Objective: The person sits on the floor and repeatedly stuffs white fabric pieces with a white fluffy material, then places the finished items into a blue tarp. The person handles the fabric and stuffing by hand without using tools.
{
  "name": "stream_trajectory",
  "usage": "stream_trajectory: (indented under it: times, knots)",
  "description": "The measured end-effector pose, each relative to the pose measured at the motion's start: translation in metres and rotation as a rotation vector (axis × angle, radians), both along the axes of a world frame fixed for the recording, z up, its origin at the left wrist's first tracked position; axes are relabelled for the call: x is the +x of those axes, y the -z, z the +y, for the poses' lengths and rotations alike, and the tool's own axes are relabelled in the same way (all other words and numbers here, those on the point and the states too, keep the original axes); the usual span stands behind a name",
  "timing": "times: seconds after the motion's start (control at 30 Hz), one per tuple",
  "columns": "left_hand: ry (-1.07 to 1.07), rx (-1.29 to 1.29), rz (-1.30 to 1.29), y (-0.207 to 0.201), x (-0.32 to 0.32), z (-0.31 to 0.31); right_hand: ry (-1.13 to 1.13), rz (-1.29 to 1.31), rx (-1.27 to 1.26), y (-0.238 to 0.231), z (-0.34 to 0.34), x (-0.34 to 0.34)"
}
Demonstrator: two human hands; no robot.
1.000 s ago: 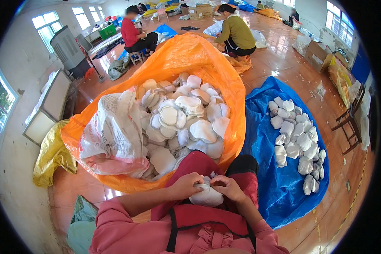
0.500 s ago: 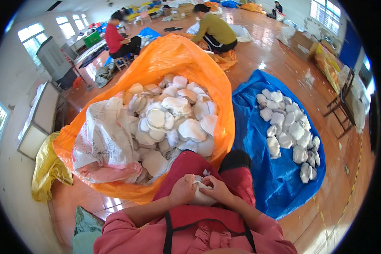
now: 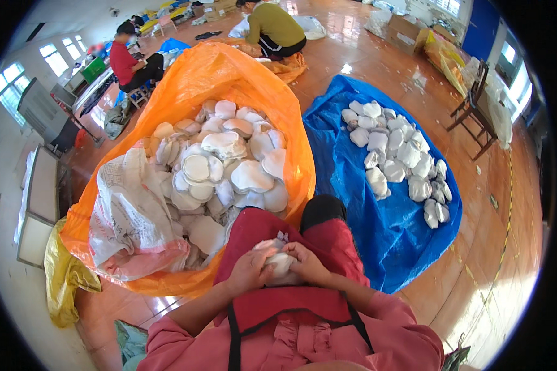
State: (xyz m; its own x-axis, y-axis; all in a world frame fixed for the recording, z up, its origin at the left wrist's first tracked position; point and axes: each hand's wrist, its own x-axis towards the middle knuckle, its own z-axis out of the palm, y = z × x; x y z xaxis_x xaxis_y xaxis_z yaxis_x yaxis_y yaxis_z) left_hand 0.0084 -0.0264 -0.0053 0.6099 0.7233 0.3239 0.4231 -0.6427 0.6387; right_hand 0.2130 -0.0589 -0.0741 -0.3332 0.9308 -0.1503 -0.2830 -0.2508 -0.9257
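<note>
Both hands meet on my lap over a red apron point(image 3: 303, 303). My left hand point(image 3: 249, 271) and my right hand point(image 3: 308, 264) are closed together around a small stack of white rounded pads point(image 3: 280, 262), which they partly hide. Just ahead lies a big orange plastic sheet point(image 3: 229, 80) heaped with several white rounded pads point(image 3: 232, 170) and a white woven sack point(image 3: 127, 210). To the right a blue sheet point(image 3: 353, 204) carries several bundled white pads point(image 3: 402, 161).
Two other people sit working on the floor at the back, one in red point(image 3: 127, 62), one in olive green point(image 3: 275, 28). A yellow bag point(image 3: 62, 281) lies at the left. A wooden chair point(image 3: 473, 105) and cardboard boxes point(image 3: 408, 28) stand at the right.
The view has dipped so the orange pile sits higher and closer. My hands stay on the lap, still working the white pads between the fingers.
</note>
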Motion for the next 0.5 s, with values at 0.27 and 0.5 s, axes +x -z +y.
stream_trajectory:
  times: [0.27,0.5]
  knots:
    - [-0.22,0.22,0.149,-0.008,-0.013,-0.004,0.109,0.246,-0.018,-0.008,-0.002,-0.004]
    - [-0.442,-0.011,0.179,-0.004,0.005,-0.001,0.054,0.266,0.034,-0.012,0.0,-0.004]
